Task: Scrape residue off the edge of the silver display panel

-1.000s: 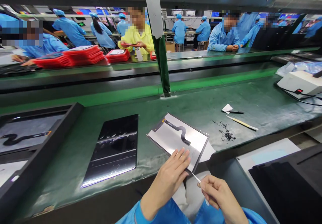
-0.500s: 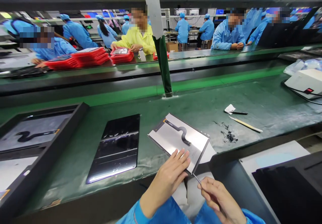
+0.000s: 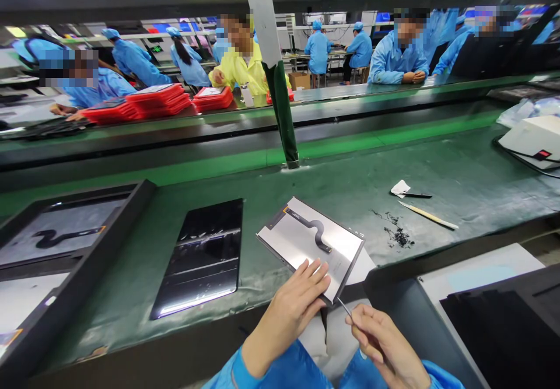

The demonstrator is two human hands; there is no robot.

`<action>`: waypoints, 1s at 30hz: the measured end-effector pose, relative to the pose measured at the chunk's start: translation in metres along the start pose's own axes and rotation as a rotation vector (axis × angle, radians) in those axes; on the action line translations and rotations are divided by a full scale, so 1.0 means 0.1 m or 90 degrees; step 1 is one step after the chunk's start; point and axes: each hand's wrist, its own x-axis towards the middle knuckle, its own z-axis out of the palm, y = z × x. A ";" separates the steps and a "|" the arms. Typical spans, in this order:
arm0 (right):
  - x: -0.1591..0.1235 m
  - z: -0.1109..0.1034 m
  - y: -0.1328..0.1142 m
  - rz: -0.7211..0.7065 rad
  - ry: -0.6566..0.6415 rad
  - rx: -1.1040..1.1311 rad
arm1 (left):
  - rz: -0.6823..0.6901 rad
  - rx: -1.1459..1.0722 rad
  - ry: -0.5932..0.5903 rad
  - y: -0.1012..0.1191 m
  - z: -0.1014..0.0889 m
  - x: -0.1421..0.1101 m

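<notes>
A tablet display panel [image 3: 345,249] lies tilted at the bench's near edge, its silvery back up, with a curved black flex cable [image 3: 315,230] on it. My left hand [image 3: 297,298] rests flat on the panel's near part, fingers stretched out. Closed in a pinch, my right hand [image 3: 376,336] holds a thin metal tool [image 3: 344,306]; its exact kind is too small to tell. The tool's tip is at the panel's near corner; whether it touches is unclear. Under the panel, a white sheet [image 3: 361,267] sticks out.
Left of the panel lies a glossy black screen [image 3: 201,255], beside a dark tray [image 3: 109,237] holding display panels. To the right are black scraps [image 3: 399,236], a yellow-handled knife [image 3: 431,216] and a black tool [image 3: 417,195]. A green-wrapped post [image 3: 284,115] stands behind. People work opposite.
The tool's tip has shifted very slightly along the panel's near corner with my right hand. My left hand and the panel stay put. Opposite, the person in yellow has moved an arm.
</notes>
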 end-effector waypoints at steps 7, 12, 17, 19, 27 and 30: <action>-0.01 -0.05 -0.16 -0.046 0.008 -0.012 | -0.004 -0.001 0.000 0.01 -0.01 0.01; 0.00 -0.10 -0.29 -0.068 0.025 -0.018 | -0.003 0.000 0.000 0.01 -0.02 0.01; 0.00 -0.13 -0.40 -0.086 0.032 -0.010 | -0.006 0.004 -0.007 0.01 -0.02 0.00; 0.00 -0.13 -0.45 -0.096 0.039 -0.008 | -0.006 0.007 -0.010 0.01 -0.02 0.00; 0.05 -0.21 -0.69 -0.146 0.067 -0.009 | 0.002 0.005 -0.004 -0.01 -0.01 -0.01; 0.08 -0.22 -0.80 -0.174 0.087 -0.015 | 0.003 0.007 -0.005 -0.02 -0.02 0.00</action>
